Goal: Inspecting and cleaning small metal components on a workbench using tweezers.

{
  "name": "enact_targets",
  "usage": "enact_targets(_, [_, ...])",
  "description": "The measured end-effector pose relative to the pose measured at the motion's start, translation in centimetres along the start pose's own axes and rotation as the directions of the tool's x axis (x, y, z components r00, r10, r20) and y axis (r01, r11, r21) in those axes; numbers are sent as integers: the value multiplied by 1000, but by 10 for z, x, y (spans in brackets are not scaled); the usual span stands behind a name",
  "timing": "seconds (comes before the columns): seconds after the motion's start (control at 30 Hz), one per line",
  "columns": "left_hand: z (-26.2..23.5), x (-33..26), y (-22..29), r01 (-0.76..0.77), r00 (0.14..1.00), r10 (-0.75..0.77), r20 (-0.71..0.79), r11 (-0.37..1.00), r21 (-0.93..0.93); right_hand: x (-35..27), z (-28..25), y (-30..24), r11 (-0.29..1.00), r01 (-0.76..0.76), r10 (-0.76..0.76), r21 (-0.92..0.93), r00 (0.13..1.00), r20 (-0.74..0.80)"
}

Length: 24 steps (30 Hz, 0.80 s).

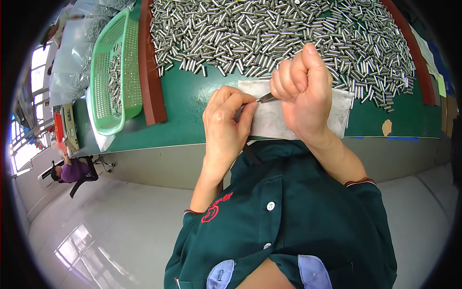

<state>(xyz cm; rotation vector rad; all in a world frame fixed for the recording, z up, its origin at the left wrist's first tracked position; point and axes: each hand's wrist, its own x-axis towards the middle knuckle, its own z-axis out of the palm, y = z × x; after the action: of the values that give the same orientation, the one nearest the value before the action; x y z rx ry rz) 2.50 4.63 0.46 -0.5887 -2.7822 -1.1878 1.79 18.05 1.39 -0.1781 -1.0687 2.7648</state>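
My right hand (305, 91) is closed in a fist, thumb on top, around a slim dark metal tool (268, 98). The tool's narrow tip points left and meets the fingertips of my left hand (227, 118). Thumb and forefinger of that hand are pinched together; whatever lies between them is hidden. Both hands are over a whitish, smudged cloth (267, 118) at the near edge of the green table. Just beyond the cloth spreads a thick layer of short, shiny metal pins (274, 38).
Red-brown rails (150, 77) border the pins on the left and right. A green perforated basket (96, 91) holding more pins stands left, near clear plastic bags (72, 58) of metal parts. Farther left, a person in purple (76, 172) sits on a chair.
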Motion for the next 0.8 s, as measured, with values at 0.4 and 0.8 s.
enact_targets(0.4, [2, 1, -1, 14, 1000, -14, -13, 999, -30, 1, 0, 1, 1000, -6, 6, -28, 1000, 0])
enact_targets(0.8, [3, 3, -2, 15, 1000, -16, -17, 998, -53, -5, 7, 8, 976, 85, -72, -203, 995, 67])
